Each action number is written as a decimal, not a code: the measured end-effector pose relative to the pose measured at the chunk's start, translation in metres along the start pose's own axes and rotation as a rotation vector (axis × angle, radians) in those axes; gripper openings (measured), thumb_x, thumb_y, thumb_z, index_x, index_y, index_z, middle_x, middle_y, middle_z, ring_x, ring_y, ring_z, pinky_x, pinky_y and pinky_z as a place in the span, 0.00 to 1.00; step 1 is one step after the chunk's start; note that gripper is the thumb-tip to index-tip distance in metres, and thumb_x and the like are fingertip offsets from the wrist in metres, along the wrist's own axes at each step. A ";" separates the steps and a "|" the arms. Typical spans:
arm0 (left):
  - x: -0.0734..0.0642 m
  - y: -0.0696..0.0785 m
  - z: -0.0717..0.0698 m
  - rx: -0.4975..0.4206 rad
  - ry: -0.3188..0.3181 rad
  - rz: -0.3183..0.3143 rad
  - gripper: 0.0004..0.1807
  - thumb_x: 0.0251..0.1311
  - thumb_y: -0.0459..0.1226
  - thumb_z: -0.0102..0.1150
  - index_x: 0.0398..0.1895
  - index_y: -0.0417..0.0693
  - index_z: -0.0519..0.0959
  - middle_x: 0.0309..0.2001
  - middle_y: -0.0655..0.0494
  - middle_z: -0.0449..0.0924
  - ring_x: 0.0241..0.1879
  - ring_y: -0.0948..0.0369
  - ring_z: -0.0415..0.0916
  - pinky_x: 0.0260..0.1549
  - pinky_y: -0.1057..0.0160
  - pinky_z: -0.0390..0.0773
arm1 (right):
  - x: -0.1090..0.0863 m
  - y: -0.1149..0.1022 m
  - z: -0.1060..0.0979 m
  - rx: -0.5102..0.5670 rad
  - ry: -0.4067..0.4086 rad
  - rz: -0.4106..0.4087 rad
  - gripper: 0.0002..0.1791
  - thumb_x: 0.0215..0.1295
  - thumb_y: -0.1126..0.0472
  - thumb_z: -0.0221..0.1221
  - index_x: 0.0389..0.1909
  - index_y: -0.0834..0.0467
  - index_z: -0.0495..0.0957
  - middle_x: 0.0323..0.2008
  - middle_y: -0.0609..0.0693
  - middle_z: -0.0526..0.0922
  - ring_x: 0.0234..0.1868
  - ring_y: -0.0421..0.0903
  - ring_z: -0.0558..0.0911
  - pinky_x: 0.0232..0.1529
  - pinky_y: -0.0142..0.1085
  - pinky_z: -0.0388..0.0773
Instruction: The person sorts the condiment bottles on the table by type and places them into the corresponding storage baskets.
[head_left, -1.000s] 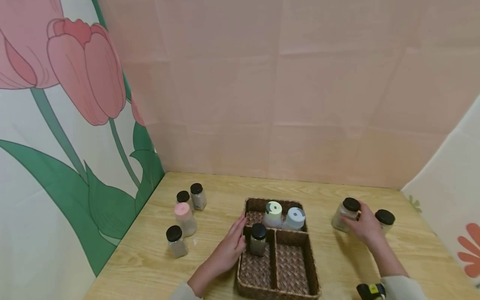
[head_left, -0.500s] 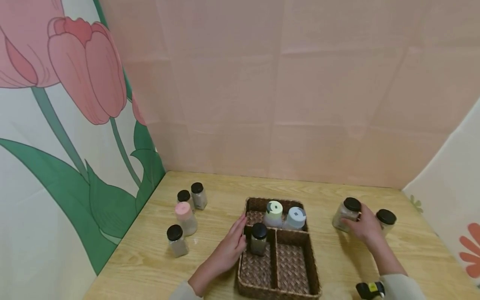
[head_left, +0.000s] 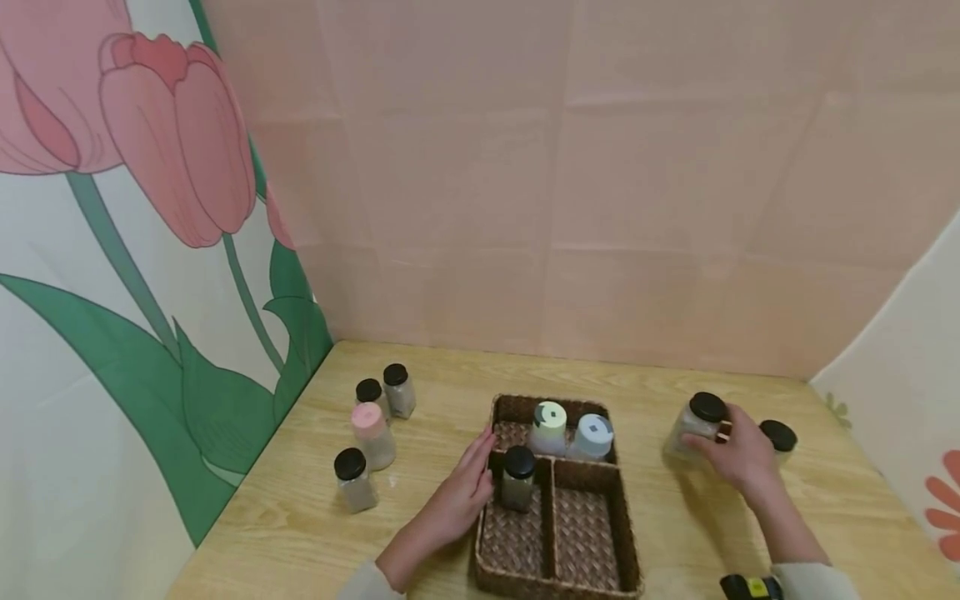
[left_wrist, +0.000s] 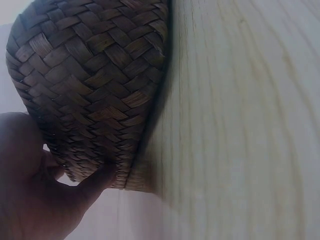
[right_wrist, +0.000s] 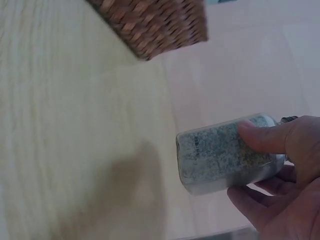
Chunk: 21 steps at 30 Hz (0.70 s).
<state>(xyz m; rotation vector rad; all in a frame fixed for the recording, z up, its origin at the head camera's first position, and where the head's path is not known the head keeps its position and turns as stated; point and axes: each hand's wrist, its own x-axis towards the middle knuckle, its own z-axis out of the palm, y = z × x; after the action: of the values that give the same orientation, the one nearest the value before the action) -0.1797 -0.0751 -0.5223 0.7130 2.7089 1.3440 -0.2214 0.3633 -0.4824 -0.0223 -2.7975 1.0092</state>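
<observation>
My right hand [head_left: 742, 450] holds a glass spice jar [head_left: 696, 422] with a black lid. In the right wrist view, the thumb lies on the side of the jar and the jar, filled with grey speckled contents, is tilted above the table. My left hand [head_left: 457, 492] grips the left wall of a divided woven basket [head_left: 628, 533], with fingers against the outer wall in the left wrist view. A dark jar [head_left: 517, 479] stands in the basket's front left compartment. A yellow-green-capped bottle [head_left: 550, 429] and a light-blue-capped bottle [head_left: 592, 437] occupy the back compartment.
Behind my right hand stands another black-lidded jar [head_left: 778, 435], partly hidden. To the left of the basket are a pink-capped bottle [head_left: 373, 437] and several black-lidded jars [head_left: 355, 481]. Hanging cloth [head_left: 555, 250] borders the wooden table [head_left: 420, 400].
My right hand lifts the jar slightly from the table and moves a little to the right. The left hand keeps its place on the basket.
</observation>
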 end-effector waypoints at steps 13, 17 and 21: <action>0.001 -0.001 0.000 -0.002 -0.004 0.002 0.31 0.80 0.41 0.36 0.83 0.55 0.46 0.82 0.56 0.43 0.78 0.53 0.49 0.71 0.44 0.60 | -0.015 -0.043 -0.018 -0.037 -0.005 -0.045 0.51 0.66 0.42 0.65 0.73 0.74 0.54 0.62 0.79 0.68 0.58 0.77 0.73 0.44 0.62 0.80; 0.000 -0.001 0.000 0.001 -0.001 0.004 0.31 0.80 0.41 0.36 0.83 0.54 0.47 0.82 0.55 0.43 0.78 0.53 0.50 0.71 0.44 0.60 | -0.022 -0.054 -0.022 -0.023 -0.016 -0.045 0.52 0.65 0.41 0.65 0.73 0.73 0.55 0.62 0.78 0.69 0.58 0.77 0.74 0.44 0.61 0.81; -0.001 0.000 0.000 0.000 -0.001 0.004 0.31 0.80 0.41 0.36 0.83 0.53 0.47 0.82 0.55 0.44 0.78 0.53 0.50 0.71 0.44 0.60 | -0.030 -0.065 -0.026 -0.022 -0.009 -0.054 0.52 0.64 0.40 0.66 0.72 0.73 0.57 0.61 0.77 0.70 0.57 0.77 0.75 0.43 0.61 0.82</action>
<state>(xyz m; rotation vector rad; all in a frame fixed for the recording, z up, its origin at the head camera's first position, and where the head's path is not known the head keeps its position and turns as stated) -0.1791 -0.0756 -0.5222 0.7199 2.7084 1.3435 -0.1846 0.3275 -0.4264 0.0545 -2.8010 0.9690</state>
